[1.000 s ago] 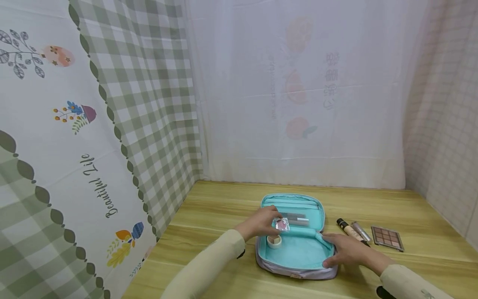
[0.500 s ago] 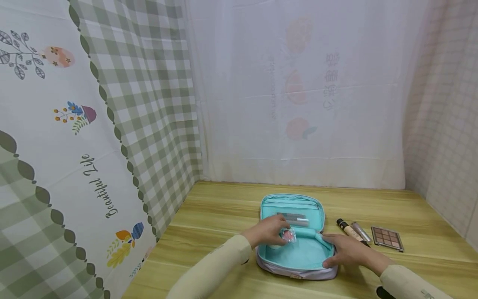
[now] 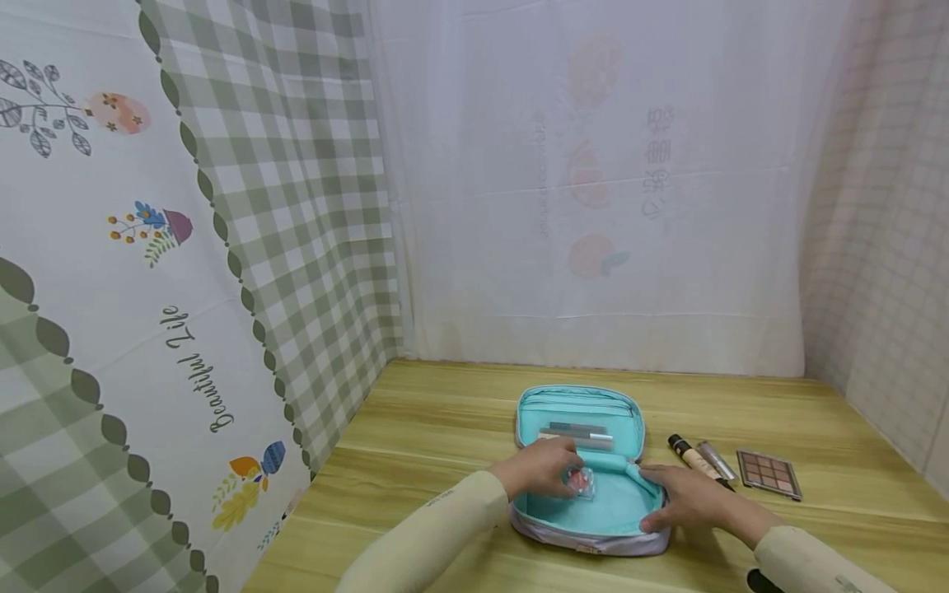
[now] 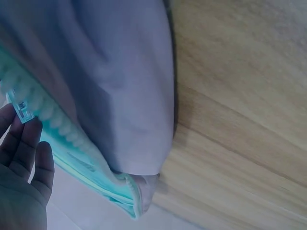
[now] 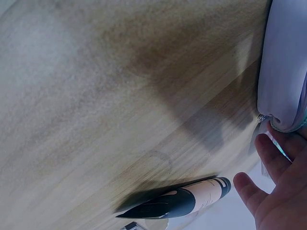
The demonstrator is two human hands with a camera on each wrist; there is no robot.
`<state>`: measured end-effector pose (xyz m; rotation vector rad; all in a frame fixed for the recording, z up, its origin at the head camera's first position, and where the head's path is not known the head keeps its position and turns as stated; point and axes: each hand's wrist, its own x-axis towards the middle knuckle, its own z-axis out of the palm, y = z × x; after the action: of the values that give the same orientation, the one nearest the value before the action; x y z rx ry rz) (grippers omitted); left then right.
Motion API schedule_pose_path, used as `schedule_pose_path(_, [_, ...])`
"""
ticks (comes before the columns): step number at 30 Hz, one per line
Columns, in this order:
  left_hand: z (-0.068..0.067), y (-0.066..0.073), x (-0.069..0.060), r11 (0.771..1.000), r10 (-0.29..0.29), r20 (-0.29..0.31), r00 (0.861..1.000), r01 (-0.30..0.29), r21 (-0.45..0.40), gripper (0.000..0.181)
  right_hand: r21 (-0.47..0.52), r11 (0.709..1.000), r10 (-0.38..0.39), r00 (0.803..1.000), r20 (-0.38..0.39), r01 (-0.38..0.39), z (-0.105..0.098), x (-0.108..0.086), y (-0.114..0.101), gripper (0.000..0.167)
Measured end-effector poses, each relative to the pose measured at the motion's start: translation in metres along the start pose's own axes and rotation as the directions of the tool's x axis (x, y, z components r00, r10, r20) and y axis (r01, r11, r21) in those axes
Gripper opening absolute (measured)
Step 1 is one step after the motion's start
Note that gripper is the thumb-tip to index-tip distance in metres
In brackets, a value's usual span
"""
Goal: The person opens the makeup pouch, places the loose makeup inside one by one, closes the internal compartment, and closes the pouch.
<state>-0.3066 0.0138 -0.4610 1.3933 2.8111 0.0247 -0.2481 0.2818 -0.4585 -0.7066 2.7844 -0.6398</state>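
Note:
In the head view, my left hand (image 3: 544, 467) is over the left part of an unzipped makeup bag (image 3: 615, 519) with turquoise lining. Its fingertips pinch a small clear compact (image 3: 583, 482) with a pink-red centre, low over the bag's base. The left wrist view also shows this clear case (image 4: 21, 108) at the fingertips, with the bag's pale outer side (image 4: 129, 91) beside it. My right hand (image 3: 693, 498) holds the bag's right edge, thumb at the front corner and fingers near the hinge. In the right wrist view, its outer fingers (image 5: 273, 158) stand apart from the bag.
Slim tubes (image 3: 582, 436) lie on the raised lid's inside. Right of the bag are a black-and-beige tube (image 3: 695, 458), a silvery tube (image 3: 717, 459) and an eyeshadow palette (image 3: 769, 473) on the wooden table (image 3: 437, 428). Curtains stand behind and at both sides.
My left hand has moved right and down with the compact, from by the lid to over the base. It now hides the round white-rimmed item seen there before. My right hand has stayed put.

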Motion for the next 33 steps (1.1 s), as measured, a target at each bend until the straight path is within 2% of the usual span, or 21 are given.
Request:
schedule_pose_path(14, [0.0, -0.001, -0.003, 0.995, -0.021, 0.024, 0.999, 0.019, 0.097, 0.043, 0.002, 1.0, 0.003, 1.0, 0.001, -0.003, 0.0, 0.0, 0.0, 0.093])
schedule_pose_path(21, [-0.001, -0.006, -0.007, 0.999, -0.022, -0.009, 1.0, 0.023, 0.05, 0.042, 0.009, 1.0, 0.018, 1.0, 0.002, -0.018, 0.001, 0.0, 0.001, 0.092])
schedule_pose_path(27, [-0.001, -0.014, -0.013, 1.0, -0.002, -0.047, 0.999, 0.002, 0.007, 0.04, -0.005, 1.0, 0.016, 1.0, 0.001, -0.016, 0.0, 0.0, -0.002, 0.092])
schedule_pose_path(33, [-0.001, -0.027, -0.026, 0.995, -0.046, -0.065, 0.997, 0.04, -0.095, 0.04, -0.015, 1.0, -0.005, 1.0, -0.008, 0.005, 0.0, 0.0, -0.001, 0.092])
